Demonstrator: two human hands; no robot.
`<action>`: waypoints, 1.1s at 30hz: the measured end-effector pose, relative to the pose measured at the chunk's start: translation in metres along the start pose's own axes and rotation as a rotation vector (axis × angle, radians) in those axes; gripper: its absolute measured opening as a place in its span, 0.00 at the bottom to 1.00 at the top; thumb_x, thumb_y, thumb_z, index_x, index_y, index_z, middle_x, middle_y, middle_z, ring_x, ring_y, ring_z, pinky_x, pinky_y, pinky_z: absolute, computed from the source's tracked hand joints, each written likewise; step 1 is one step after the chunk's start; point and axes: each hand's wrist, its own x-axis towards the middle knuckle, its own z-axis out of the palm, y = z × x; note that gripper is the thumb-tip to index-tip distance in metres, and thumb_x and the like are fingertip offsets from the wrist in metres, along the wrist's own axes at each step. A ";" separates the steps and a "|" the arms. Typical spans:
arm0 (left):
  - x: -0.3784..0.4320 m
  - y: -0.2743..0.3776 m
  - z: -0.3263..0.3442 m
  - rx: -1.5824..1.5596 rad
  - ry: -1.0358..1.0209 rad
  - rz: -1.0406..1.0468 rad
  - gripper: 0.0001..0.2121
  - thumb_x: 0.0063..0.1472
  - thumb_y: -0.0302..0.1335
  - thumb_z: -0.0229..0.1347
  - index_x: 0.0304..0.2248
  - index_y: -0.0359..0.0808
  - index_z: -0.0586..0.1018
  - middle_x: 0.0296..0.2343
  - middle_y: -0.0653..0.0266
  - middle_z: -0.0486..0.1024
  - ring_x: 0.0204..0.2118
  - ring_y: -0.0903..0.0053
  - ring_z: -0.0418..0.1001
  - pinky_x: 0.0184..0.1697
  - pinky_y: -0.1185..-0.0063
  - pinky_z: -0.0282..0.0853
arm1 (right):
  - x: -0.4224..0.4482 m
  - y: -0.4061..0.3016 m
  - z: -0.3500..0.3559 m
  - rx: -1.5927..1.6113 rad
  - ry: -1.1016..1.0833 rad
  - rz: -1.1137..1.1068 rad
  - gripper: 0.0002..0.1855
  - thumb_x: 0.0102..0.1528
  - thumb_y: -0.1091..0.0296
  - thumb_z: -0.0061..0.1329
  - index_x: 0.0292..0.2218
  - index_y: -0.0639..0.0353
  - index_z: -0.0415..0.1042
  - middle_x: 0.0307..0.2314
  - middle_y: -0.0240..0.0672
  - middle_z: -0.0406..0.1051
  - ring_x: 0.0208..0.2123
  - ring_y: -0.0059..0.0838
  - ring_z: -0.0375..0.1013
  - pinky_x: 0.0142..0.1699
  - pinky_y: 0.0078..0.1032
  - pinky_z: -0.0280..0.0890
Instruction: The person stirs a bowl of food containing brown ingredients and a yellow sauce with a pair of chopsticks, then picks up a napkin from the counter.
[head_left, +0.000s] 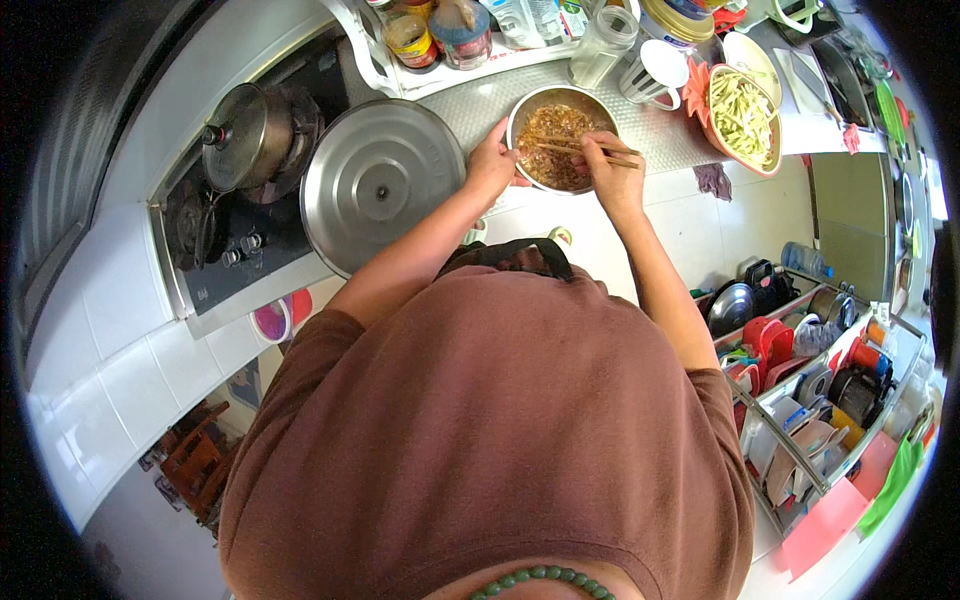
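Observation:
A steel bowl (564, 91) of brown, minced-looking food (553, 154) stands near the counter's front edge. My left hand (491, 163) grips its left rim, thumb at the rim and fingers along the outside. Wooden chopsticks (559, 144) are held in my right hand (615, 171), over the bowl's right side, with their tips in the food. To the left, a large round metal lid (349, 180) lies partly over the hob's edge. At the right, a red-rimmed bowl (776, 154) holds pale green cut strips (739, 116).
A pot with a glass lid (244, 139) stands on the black hob (281, 225). Behind the bowl are a white rack (517, 56) with jars, a glass jar (602, 46) and a white mug (654, 73). A knife (810, 77) lies far right; a dish rack (787, 435) stands at lower right.

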 end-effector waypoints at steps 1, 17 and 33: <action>0.002 -0.003 -0.002 0.021 -0.002 0.008 0.30 0.58 0.16 0.46 0.59 0.41 0.53 0.28 0.58 0.70 0.22 0.74 0.74 0.22 0.78 0.77 | -0.002 -0.005 0.000 -0.059 -0.017 0.038 0.07 0.54 0.73 0.48 0.32 0.68 0.73 0.21 0.36 0.73 0.23 0.19 0.73 0.29 0.17 0.68; -0.009 0.004 -0.001 -0.107 -0.049 -0.077 0.28 0.61 0.17 0.42 0.59 0.40 0.50 0.31 0.56 0.67 0.26 0.74 0.73 0.27 0.78 0.77 | -0.021 -0.001 -0.021 -0.085 0.067 0.139 0.08 0.55 0.70 0.48 0.33 0.67 0.74 0.20 0.35 0.72 0.19 0.20 0.71 0.25 0.16 0.67; -0.005 -0.005 0.002 -0.107 -0.058 -0.022 0.28 0.58 0.15 0.44 0.58 0.40 0.55 0.29 0.58 0.67 0.24 0.74 0.73 0.24 0.78 0.77 | -0.004 0.018 -0.018 -0.006 0.123 -0.049 0.10 0.54 0.69 0.49 0.34 0.68 0.73 0.20 0.38 0.72 0.21 0.24 0.73 0.26 0.19 0.69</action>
